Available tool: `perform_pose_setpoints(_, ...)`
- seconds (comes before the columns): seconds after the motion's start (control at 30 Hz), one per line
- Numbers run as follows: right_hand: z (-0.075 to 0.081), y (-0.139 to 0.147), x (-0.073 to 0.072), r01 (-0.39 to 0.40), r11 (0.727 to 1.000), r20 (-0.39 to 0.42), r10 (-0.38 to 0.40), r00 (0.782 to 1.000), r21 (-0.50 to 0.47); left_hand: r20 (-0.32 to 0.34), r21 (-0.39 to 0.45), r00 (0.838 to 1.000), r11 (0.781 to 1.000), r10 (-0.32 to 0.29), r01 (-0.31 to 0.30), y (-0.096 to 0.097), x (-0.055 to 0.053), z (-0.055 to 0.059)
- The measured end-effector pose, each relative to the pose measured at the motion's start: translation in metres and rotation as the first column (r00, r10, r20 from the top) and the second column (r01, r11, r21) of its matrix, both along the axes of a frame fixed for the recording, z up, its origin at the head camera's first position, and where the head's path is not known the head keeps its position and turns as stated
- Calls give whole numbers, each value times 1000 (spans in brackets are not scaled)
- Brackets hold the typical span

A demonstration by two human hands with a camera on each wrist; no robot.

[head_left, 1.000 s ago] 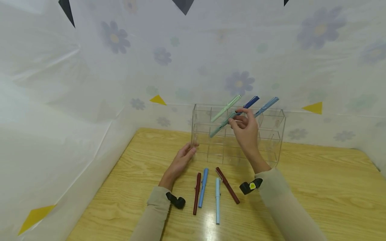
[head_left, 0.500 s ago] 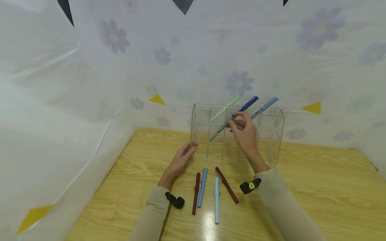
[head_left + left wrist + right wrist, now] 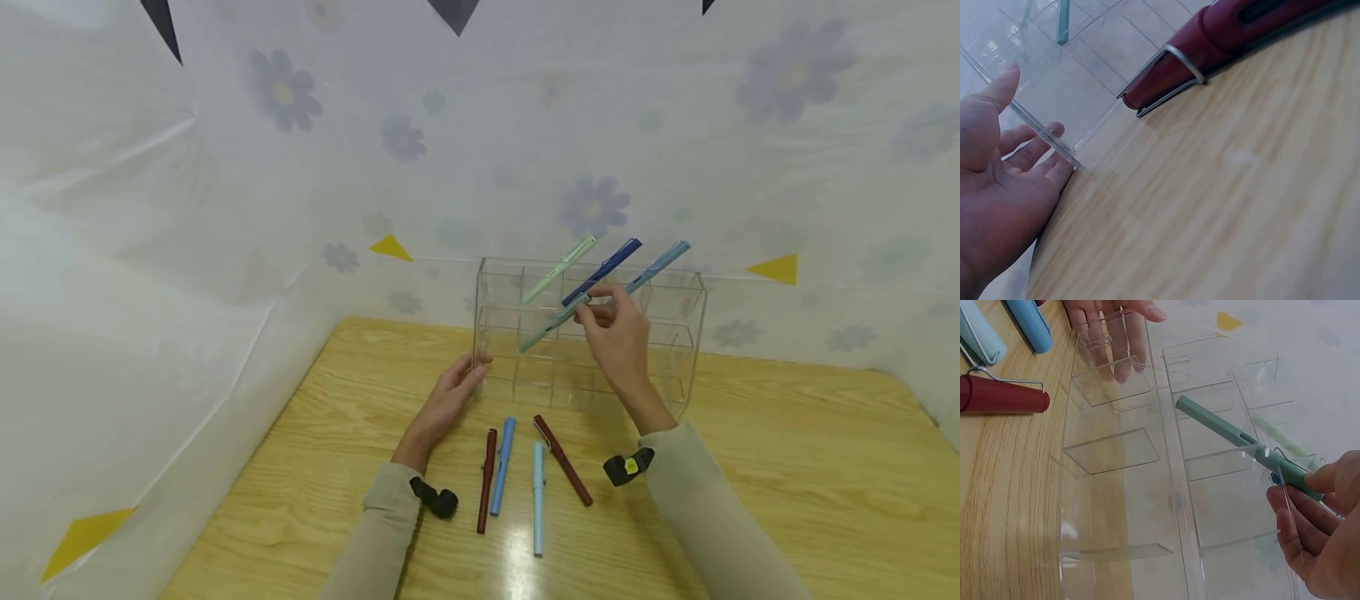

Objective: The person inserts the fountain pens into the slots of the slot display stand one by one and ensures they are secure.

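Note:
My right hand [image 3: 618,337] pinches a sage-green pen [image 3: 551,326] near its clip end, thumb on one side and fingers on the other. The pen slants, its lower end at a middle-row compartment of a clear acrylic organizer [image 3: 667,367]. In the right wrist view the green pen [image 3: 1216,423] lies across the organizer's dividers. My left hand [image 3: 447,398] rests against the organizer's left side with extended fingers. Through the clear wall, the left fingers [image 3: 1121,353] show in the right wrist view. Leaning in the top row are a pale green pen [image 3: 558,271], a dark blue pen [image 3: 603,272] and a grey-blue pen [image 3: 660,265].
Before the organizer on the wooden table [image 3: 787,467] lie a maroon pen [image 3: 487,483], a blue pen [image 3: 502,468], a light blue pen [image 3: 538,504] and another maroon pen [image 3: 564,462]. A flower-patterned sheet [image 3: 487,125] hangs behind.
My right hand has moved slightly down and right, with the green pen's lower end dropping a little. More of the dark blue pen shows now. The left hand stays in place.

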State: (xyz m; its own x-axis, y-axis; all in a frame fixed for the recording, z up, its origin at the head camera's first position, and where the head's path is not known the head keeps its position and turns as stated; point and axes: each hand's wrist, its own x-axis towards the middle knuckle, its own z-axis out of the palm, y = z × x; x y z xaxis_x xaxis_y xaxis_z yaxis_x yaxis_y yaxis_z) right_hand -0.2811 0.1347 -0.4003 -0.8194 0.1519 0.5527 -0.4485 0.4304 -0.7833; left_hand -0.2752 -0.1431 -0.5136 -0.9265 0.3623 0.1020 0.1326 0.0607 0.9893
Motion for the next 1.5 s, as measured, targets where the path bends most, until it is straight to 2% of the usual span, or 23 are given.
perform_pose_setpoints(0.33,-3,4,0,24,998,-11,-23,1000,53,-9,-2,1000,1000,-3,3,-1,-1,0)
perform_pose_setpoints(0.73,-2,20,2,33,998,-39,-31,999,44,-14,-1,1000,1000,1,-1,-2,-2,-1)
perform_pose_setpoints(0.97,3,29,21,6,1000,-2,-6,1000,26,-17,3,1000,1000,-13,13,-2,-4,-3)
perform_pose_setpoints(1.1,3,32,32,0,999,18,0,1000,52,-17,-7,1000,1000,-3,3,-4,-6,-4)
perform_pose_setpoints(1.27,-3,32,45,-38,996,68,32,997,78,-25,-21,1000,1000,10,-10,-6,-8,-1)
perform_pose_setpoints(1.5,-17,31,64,-70,997,131,66,989,23,-31,-27,999,1000,15,-16,-9,-9,-2)
